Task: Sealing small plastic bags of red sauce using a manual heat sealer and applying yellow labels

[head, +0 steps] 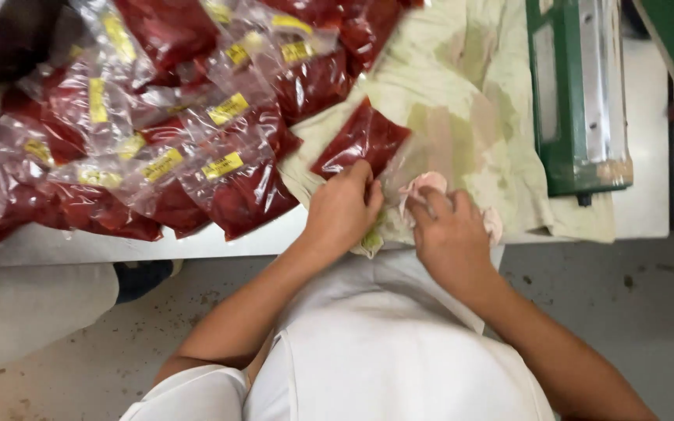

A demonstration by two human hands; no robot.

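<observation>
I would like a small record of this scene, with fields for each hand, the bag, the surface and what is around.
left hand: left hand presses on the near end of the single bag
right hand: right hand holds a pink rag against the bag's clear open end
bag: clear plastic bag of red paste, lying flat, apart from the pile
surface: stained pale cloth over a white table
pile: many filled bags with yellow labels, to the left
machine: green sealer, to the right
</observation>
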